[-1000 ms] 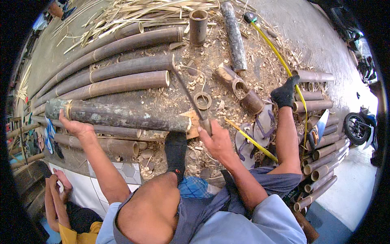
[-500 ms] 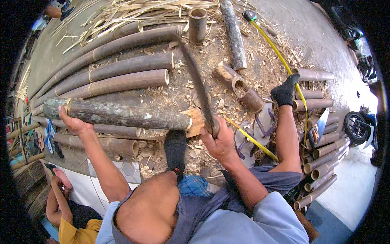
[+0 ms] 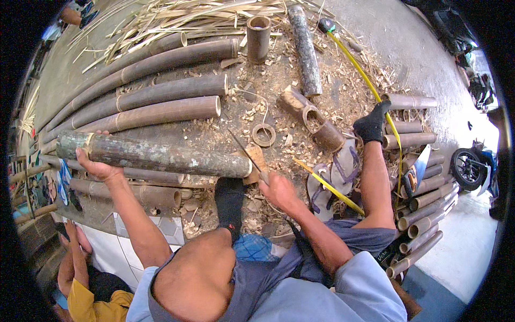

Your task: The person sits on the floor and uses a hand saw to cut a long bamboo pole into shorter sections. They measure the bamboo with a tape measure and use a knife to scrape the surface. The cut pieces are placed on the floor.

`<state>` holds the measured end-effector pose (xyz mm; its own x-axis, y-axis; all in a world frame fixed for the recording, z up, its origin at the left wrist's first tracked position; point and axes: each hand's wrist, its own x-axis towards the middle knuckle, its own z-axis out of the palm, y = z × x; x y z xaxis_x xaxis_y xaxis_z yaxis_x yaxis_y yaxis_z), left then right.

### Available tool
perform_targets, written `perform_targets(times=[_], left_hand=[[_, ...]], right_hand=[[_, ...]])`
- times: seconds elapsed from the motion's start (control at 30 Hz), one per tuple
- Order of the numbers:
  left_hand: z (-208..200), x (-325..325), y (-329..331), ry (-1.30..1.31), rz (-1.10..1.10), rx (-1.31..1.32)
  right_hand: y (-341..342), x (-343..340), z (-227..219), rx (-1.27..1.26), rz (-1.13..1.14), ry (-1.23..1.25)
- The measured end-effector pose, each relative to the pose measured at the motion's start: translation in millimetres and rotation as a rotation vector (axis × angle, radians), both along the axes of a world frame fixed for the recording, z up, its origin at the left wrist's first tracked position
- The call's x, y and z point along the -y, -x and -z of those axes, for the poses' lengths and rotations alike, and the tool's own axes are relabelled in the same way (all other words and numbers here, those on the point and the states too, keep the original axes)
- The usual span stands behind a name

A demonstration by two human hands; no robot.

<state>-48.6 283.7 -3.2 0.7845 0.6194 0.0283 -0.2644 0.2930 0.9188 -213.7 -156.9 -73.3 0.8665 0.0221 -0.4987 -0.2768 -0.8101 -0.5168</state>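
Wrapped around the left end of a mottled grey-green bamboo pole (image 3: 166, 154) is my left hand (image 3: 99, 165), thumb over its node. The pole lies nearly level, its pale cut end resting at a light wooden block (image 3: 257, 155). My right hand (image 3: 281, 192) is closed around the handle of a machete (image 3: 245, 152). Its blade, seen nearly edge-on, slants up and left just past the pole's cut end, and the handle is mostly hidden by my fingers. A cut bamboo ring (image 3: 255, 135) lies on the ground beyond the blade.
Long brown bamboo poles (image 3: 166, 110) lie at the left, with pale strips (image 3: 198, 24) behind. A bamboo cup (image 3: 258, 43) stands upright. A yellow tape measure (image 3: 357, 61) stretches past my foot, sandals (image 3: 322, 196) and stacked bamboo (image 3: 421, 228). Another person (image 3: 99, 300) sits lower left.
My right hand has come down slightly, and the raised machete blade has swung down to the left, near the pole's cut end. My left hand and the pole have hardly moved.
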Motion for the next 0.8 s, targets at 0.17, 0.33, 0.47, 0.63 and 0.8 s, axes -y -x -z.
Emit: perform_targets(times=[0.17,0.33,0.47,0.63,0.8], left_hand=[[1.4,-5.8,-2.7,0.03,0.033,-0.024],[1.3,-4.0,-0.6,0.039,0.041,-0.013],[-1.9,2.1,0.0,0.102,0.034,0.018],[12.0,6.4,4.8,0.104,-0.107,-0.223],[79.8,32.2,30.4,0.23,-0.053,-0.559]], right_hand=[[-5.3,6.0,-7.1,0.056,0.141,-0.214],[3.0,10.9,-10.5,0.206,0.266,-0.343],[8.8,8.6,26.4,-0.026,0.083,-0.223],[17.2,15.2,45.3,-0.113,0.126,-0.316],[29.8,12.7,31.5,0.248,0.189,-0.573]])
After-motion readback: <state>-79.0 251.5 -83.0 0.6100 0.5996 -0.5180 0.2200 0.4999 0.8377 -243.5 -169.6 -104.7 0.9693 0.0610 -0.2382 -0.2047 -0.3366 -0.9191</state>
